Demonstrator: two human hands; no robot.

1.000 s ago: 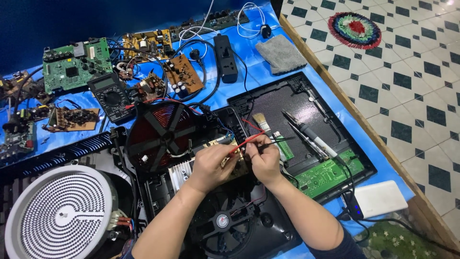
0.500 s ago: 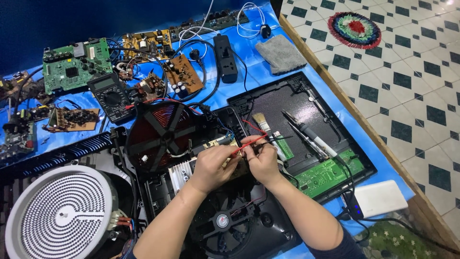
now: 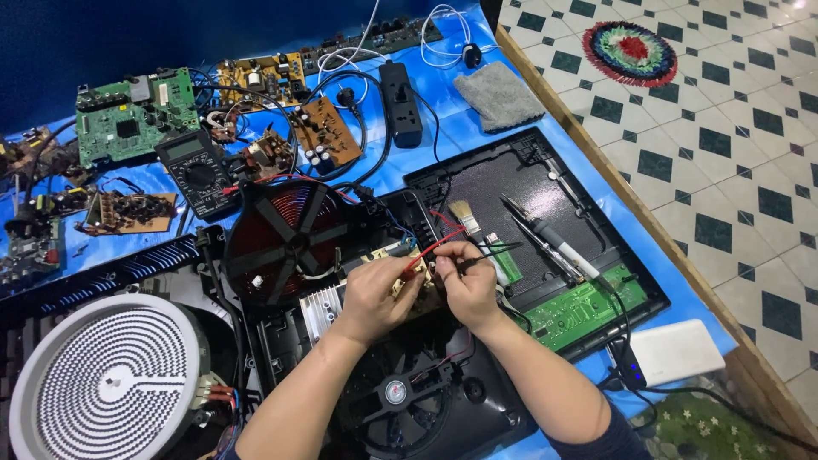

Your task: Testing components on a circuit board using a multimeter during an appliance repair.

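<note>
My left hand (image 3: 377,298) holds a red test probe (image 3: 434,244) and my right hand (image 3: 464,285) holds a black test probe (image 3: 487,252). Both tips rest on a small tan circuit board (image 3: 400,271) inside an opened black induction cooker (image 3: 409,375). A red and black coil disc (image 3: 290,243) lies tilted just left of my hands. The cooker's round fan (image 3: 394,393) shows below my wrists. The probe leads run back to a black multimeter (image 3: 198,173) at upper left.
A black cover panel (image 3: 520,183) to the right holds a paintbrush (image 3: 467,220), a soldering iron (image 3: 550,238) and a green board (image 3: 579,308). Several circuit boards, a power strip (image 3: 400,102) and a grey cloth (image 3: 498,95) lie on the blue sheet. A white round heater plate (image 3: 106,388) sits lower left.
My hands have shifted only slightly on the board, with the probes staying in the same spot.
</note>
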